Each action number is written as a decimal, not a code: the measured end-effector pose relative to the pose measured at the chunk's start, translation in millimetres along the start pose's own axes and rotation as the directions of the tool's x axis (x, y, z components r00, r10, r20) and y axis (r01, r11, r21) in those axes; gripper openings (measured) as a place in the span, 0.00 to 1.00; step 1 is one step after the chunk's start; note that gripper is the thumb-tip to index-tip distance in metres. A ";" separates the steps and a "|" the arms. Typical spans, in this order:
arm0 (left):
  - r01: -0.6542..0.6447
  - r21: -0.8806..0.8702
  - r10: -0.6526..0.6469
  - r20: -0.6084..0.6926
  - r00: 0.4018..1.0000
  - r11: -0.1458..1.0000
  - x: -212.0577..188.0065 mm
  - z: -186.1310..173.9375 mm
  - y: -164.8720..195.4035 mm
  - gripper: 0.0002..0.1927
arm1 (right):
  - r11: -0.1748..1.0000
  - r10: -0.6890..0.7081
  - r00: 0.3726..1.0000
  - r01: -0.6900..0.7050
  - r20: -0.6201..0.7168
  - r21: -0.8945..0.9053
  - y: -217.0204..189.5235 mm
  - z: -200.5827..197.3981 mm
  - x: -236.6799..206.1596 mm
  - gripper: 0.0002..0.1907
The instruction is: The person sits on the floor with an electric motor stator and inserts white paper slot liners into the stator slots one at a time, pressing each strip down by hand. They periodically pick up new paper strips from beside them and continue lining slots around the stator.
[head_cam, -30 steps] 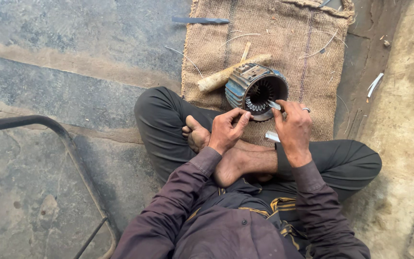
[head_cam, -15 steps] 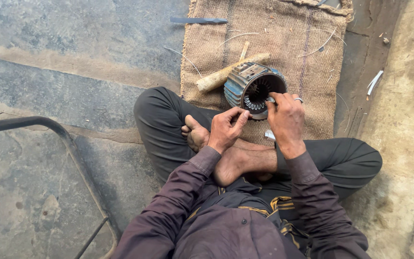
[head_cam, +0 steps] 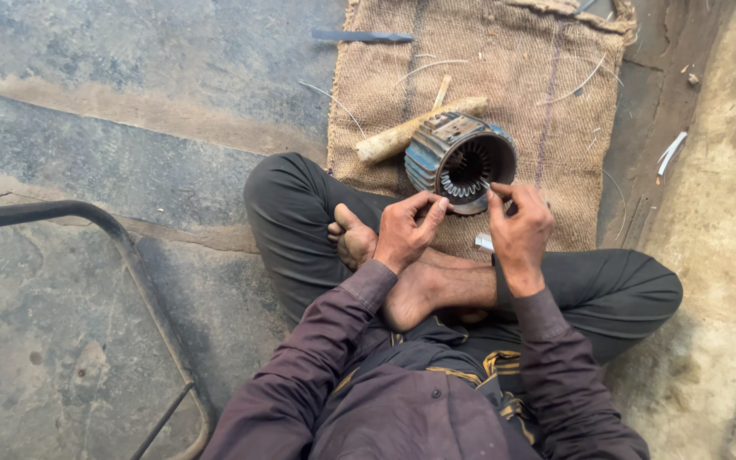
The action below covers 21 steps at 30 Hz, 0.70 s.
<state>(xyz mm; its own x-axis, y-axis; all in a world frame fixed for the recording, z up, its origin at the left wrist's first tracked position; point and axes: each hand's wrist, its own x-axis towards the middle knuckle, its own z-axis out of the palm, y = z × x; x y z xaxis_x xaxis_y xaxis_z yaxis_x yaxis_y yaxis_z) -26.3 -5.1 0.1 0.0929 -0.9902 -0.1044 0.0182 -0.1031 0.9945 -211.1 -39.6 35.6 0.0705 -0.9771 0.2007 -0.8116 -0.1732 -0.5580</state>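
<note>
On the burlap sack (head_cam: 504, 51), in front of our crossed legs, we are working both hands at the mouth of the slotted motor stator (head_cam: 460, 158).
Left hand (head_cam: 404, 232) is pinching at the near rim, fingers closed, content too small to tell; right hand (head_cam: 520, 228) is pinching a thin pale strip at the rim, wrist bent. Risks as we are judging them: stator, lying on its side against the wooden stick (head_cam: 419, 128), rolling; strip creasing; fingertips scraping on slot teeth.
</note>
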 end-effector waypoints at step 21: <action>0.024 0.013 -0.024 0.000 1.000 1.000 0.1 -2.1 0.2 0.12 | 0.995 0.071 0.997 -0.072 -0.012 -0.069 12.1 11.1 -2.7 0.07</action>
<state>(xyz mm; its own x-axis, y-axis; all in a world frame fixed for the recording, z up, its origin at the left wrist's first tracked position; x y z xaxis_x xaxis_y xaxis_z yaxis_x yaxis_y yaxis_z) -24.2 -5.1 0.3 0.0923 -0.9875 -0.1279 0.0074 -0.1278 0.9918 -214.6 -40.3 19.4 0.0058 -0.9854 0.1700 -0.8525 -0.0937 -0.5143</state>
